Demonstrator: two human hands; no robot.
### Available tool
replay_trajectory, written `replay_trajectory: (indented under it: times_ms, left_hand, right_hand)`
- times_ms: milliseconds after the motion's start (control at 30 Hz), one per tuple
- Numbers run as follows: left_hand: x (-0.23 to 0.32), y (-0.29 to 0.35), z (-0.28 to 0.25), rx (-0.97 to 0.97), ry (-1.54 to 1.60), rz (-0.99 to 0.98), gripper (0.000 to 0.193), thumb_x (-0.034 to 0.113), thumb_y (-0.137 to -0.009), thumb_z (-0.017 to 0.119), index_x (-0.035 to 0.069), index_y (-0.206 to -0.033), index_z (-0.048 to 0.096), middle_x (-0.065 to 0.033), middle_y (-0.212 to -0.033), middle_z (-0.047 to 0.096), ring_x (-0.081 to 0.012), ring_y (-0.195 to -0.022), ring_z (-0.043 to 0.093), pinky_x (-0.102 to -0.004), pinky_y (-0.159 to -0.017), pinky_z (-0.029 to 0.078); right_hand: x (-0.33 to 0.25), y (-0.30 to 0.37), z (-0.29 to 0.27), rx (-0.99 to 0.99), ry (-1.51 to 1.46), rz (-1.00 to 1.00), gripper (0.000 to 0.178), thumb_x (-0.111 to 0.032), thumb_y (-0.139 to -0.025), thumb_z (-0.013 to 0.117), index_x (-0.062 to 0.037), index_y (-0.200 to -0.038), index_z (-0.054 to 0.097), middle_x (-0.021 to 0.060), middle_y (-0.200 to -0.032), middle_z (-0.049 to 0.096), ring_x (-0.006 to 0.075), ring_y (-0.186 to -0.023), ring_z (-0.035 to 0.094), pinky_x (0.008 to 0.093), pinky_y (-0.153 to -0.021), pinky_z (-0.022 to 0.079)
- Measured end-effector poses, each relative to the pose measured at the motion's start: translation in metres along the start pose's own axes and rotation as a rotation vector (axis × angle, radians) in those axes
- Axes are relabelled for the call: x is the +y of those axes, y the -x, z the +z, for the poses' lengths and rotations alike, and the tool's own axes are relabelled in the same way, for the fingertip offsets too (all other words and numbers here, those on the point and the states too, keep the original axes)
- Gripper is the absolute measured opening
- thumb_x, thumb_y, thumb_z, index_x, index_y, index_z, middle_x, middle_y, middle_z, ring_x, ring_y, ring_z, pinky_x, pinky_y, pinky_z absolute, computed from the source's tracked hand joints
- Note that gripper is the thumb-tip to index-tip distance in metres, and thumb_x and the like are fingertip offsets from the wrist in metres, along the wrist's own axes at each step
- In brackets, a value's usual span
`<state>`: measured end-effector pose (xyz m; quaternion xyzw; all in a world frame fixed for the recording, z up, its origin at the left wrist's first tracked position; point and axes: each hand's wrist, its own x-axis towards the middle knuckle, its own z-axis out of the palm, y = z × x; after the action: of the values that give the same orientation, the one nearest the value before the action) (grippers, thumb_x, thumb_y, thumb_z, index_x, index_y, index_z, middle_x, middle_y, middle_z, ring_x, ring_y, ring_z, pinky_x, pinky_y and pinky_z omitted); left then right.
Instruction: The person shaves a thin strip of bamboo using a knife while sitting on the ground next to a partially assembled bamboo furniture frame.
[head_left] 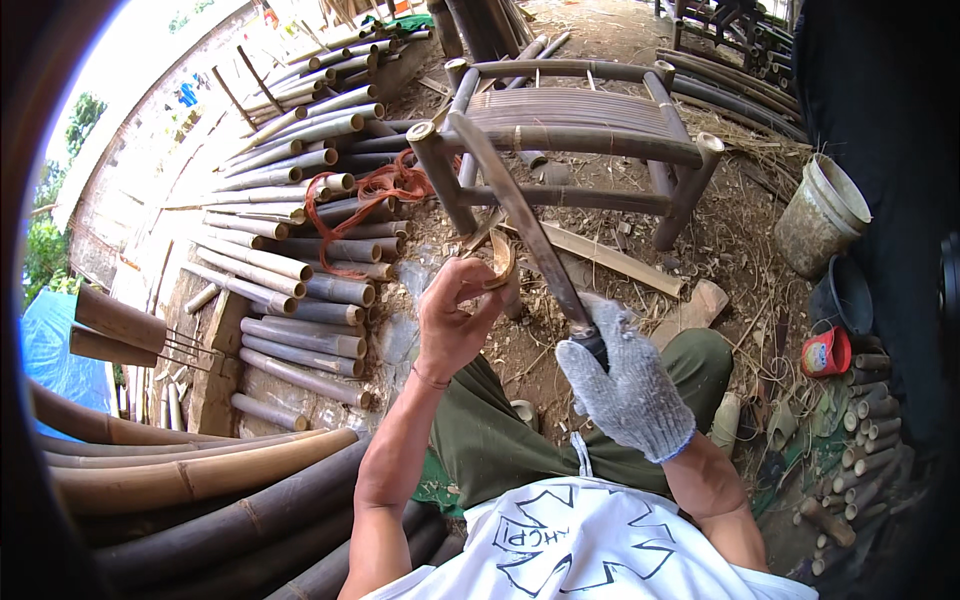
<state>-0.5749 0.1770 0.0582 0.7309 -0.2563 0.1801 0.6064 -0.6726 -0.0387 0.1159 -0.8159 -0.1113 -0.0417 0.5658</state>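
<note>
In front of me, my left hand (458, 308) is bare and closed around a short, curved piece of split bamboo (505, 262). Its pale inner side shows above my fingers. My right hand (632, 390), in a grey knitted glove, grips a machete (528, 222) by its dark handle. The long, worn blade slants up and left, its edge close beside the bamboo piece; whether they touch I cannot tell. Past the blade stands a low bamboo bench (600, 140) with a slatted top, partly covered by the machete.
Stacked bamboo poles (300, 250) lie at the left, with orange twine (375, 190) over them. Thicker poles (210, 480) curve in at the lower left. At the right are a dirty white bucket (820, 215), a dark bucket (840, 295), a red container (827, 353) and short bamboo pieces.
</note>
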Motion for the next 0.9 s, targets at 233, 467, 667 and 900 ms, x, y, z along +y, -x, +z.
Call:
replay_trajectory:
  times_ms: [233, 467, 667, 900]
  left_hand:
    - [0.008, 0.005, 0.002, -0.05, -0.102, 0.082, 0.032, -0.013, -0.082, 0.07, -0.001, -0.111, 0.063, -0.0101, -0.102, 0.064, -0.0203, -0.097, 0.072, -0.0309, -0.084, 0.062]
    - [0.007, 0.007, 0.001, -0.046, -0.092, 0.073, 0.032, -0.013, -0.081, 0.071, 0.001, -0.11, 0.065, -0.0093, -0.099, 0.064, -0.0199, -0.093, 0.071, -0.0307, -0.083, 0.062]
    - [0.01, 0.005, -0.001, -0.052, -0.197, -0.017, 0.029, -0.01, -0.084, 0.07, 0.001, -0.11, 0.064, -0.0091, -0.103, 0.065, -0.021, -0.096, 0.07, -0.0336, -0.083, 0.061]
    - [0.083, -0.073, -0.066, 0.112, -1.11, 0.731, 0.028, 0.027, -0.098, 0.062, 0.002, -0.11, 0.067, -0.0156, -0.1, 0.069, -0.0289, -0.096, 0.07, -0.0401, -0.09, 0.053]
  right_hand:
    - [0.008, -0.009, 0.016, -0.038, 0.148, -0.127, 0.048, -0.024, -0.097, 0.064, 0.0044, -0.134, 0.05, 0.0263, -0.099, 0.066, 0.0392, -0.089, 0.068, 0.0448, -0.079, 0.054]
    - [0.009, -0.009, 0.018, -0.065, 0.151, -0.143, 0.05, -0.025, -0.097, 0.063, 0.0053, -0.134, 0.05, 0.027, -0.103, 0.065, 0.0404, -0.092, 0.068, 0.0464, -0.081, 0.054]
    - [0.007, -0.015, 0.023, -0.059, 0.247, -0.135, 0.041, -0.023, -0.097, 0.062, 0.0037, -0.127, 0.053, 0.0241, -0.092, 0.066, 0.0397, -0.084, 0.068, 0.0462, -0.074, 0.055]
    - [0.005, -0.034, 0.018, -0.019, 0.378, -0.126, 0.034, -0.024, -0.097, 0.061, 0.0042, -0.115, 0.054, 0.0206, -0.076, 0.064, 0.0407, -0.072, 0.066, 0.0482, -0.064, 0.052]
